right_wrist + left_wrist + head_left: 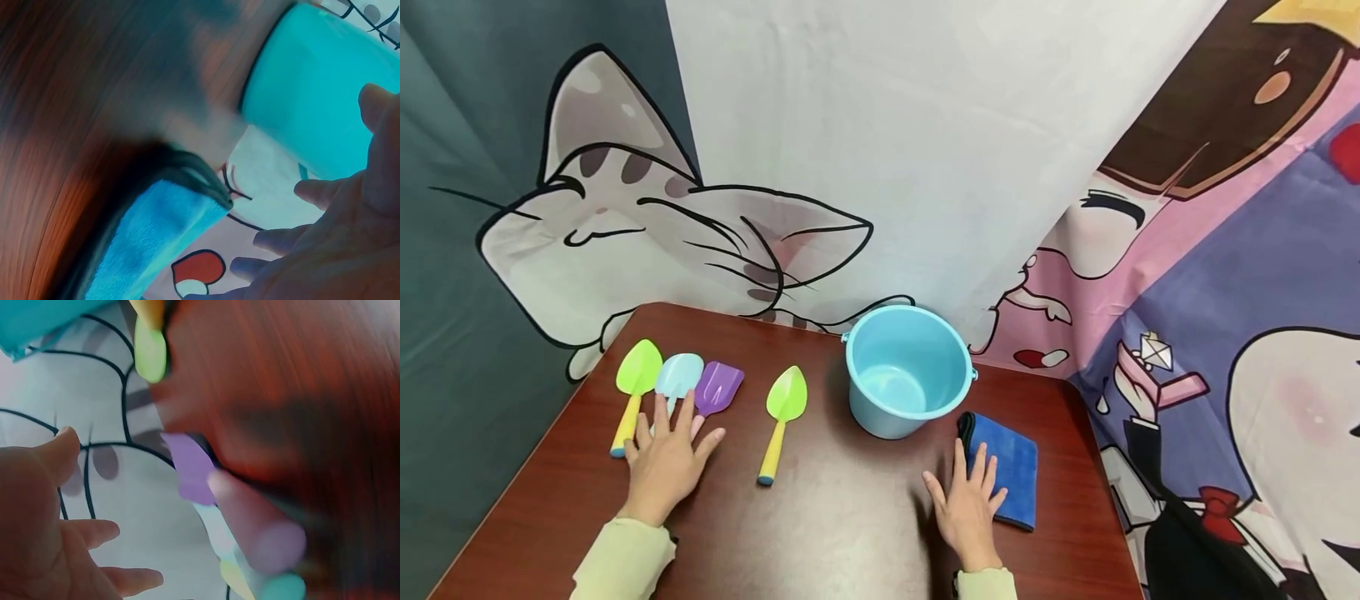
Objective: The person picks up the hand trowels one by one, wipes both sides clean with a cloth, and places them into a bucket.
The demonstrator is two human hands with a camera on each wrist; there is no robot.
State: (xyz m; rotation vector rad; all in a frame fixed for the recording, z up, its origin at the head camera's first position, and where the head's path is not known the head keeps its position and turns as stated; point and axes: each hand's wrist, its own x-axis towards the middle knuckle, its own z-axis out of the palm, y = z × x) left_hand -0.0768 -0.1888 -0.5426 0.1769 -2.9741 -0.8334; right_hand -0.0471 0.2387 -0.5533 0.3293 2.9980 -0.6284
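Note:
My left hand (pixel 664 468), fingers spread, hovers over the handles of a light blue toy shovel (pixel 679 375) and a purple toy shovel (pixel 718 387). Left of them lies a green trowel (pixel 639 367) with a yellow handle; a second green trowel (pixel 787 395) lies to the right of that hand. In the left wrist view the purple shovel's pink handle (pixel 259 522) is apart from the fingers. My right hand (pixel 967 510), also spread, is over the left edge of a folded blue cloth (pixel 1011 467). It holds nothing in the right wrist view.
A light blue bucket (pixel 910 367) stands upright near the back edge of the brown table (pixel 842 533), its inside showing no contents. Behind the table hangs a printed curtain (pixel 925 150) with cartoon figures.

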